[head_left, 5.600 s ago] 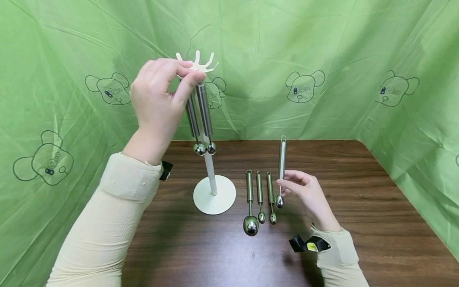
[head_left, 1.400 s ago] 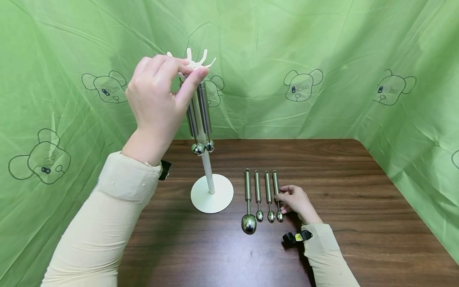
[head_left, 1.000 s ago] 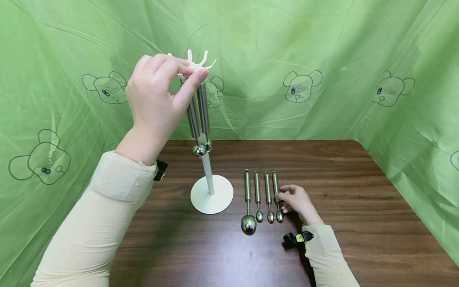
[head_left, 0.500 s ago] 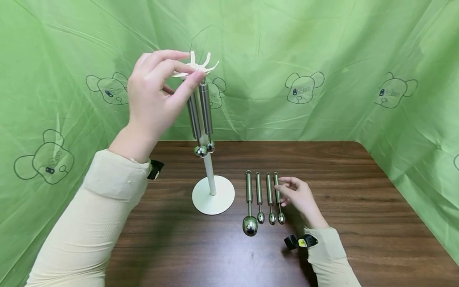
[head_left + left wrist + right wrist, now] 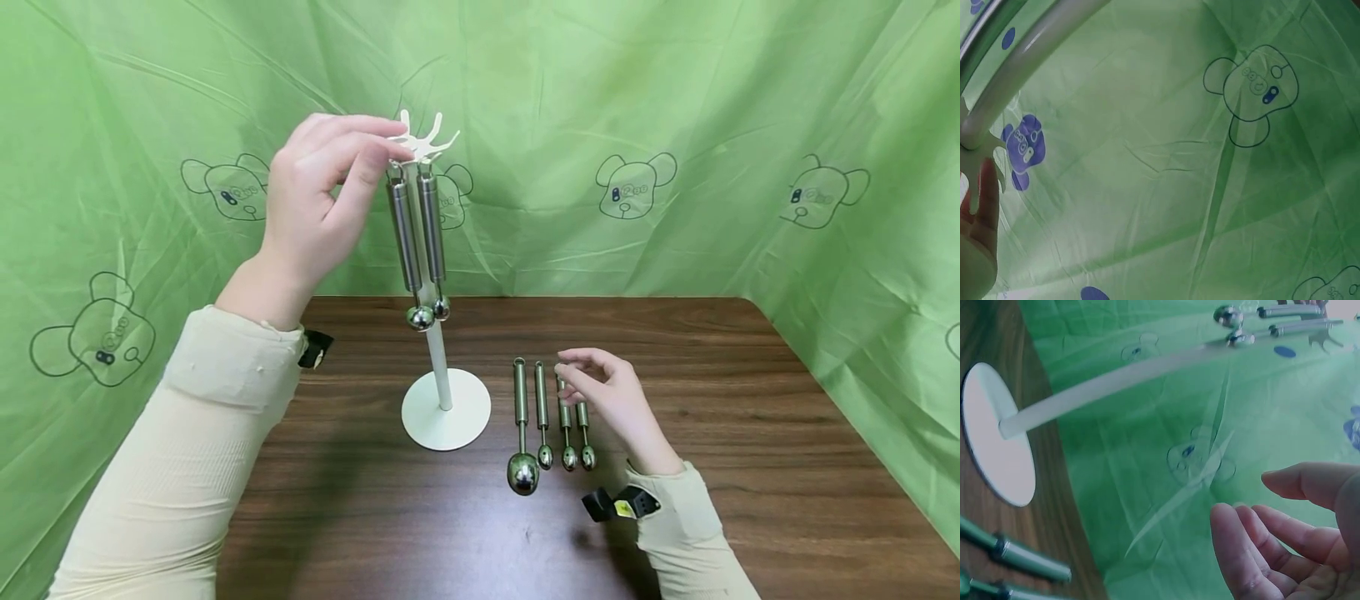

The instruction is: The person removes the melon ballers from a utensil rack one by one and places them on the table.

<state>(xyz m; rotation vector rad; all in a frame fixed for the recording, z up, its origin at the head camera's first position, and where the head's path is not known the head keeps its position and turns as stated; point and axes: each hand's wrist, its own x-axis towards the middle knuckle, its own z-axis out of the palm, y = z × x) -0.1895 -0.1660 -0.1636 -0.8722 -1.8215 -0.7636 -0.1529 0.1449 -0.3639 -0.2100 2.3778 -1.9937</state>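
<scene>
A white rack (image 5: 435, 358) with curved hooks on top and a round base carries two steel melon ballers (image 5: 405, 233) hanging by their handle loops, round ends down. My left hand (image 5: 315, 187) has its fingertips at the hooks, fingers extended and thumb apart; in the left wrist view a finger lies behind a hook. Several more melon ballers (image 5: 522, 473) lie in a row on the table, the leftmost with the largest bowl. Over the two rightmost hovers my right hand (image 5: 615, 400), fingers loosely bent, hiding their upper handles; the right wrist view shows nothing between thumb and fingers.
The dark wooden table (image 5: 750, 417) extends right of the row and in front of it. A green curtain (image 5: 525, 100) with bear-head drawings stands behind and at both sides. The rack rises left of the row.
My right hand has laid the melon baller it held at the row's right end, let go, and shifted up and left. My left thumb has come away from the rack's top.
</scene>
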